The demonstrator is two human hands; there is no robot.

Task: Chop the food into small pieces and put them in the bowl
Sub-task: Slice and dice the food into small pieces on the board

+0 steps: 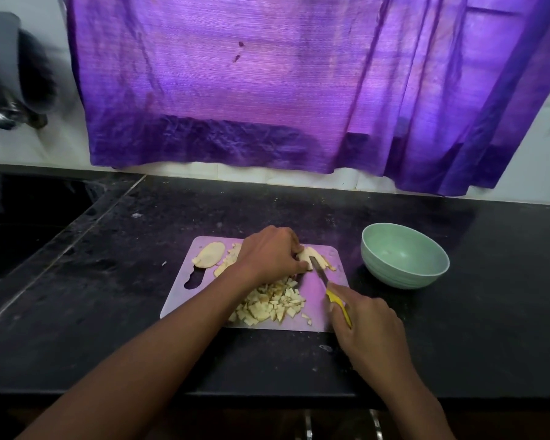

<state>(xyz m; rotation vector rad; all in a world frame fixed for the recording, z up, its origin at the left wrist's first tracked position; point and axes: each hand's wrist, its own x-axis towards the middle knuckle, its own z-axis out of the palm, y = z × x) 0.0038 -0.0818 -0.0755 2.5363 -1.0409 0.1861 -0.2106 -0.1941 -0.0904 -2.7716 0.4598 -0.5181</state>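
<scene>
A pale cutting board (315,293) lies on the black counter. My left hand (272,254) grips a pale chunk of food (308,254) at the board's far right. My right hand (367,319) holds a knife by its yellow handle (338,304); the blade (318,269) angles down into that chunk beside my left fingers. A heap of small chopped pieces (272,304) covers the board's near middle. A whole flat slice (208,254) lies at the far left corner, with more cut pieces (227,262) beside it. The green bowl (405,255) stands to the board's right and looks empty.
A purple curtain (267,84) hangs over the back wall, down to the counter's rear edge. A dark sink basin (19,230) is sunk into the counter at left. The counter's front edge (267,395) runs just under my forearms.
</scene>
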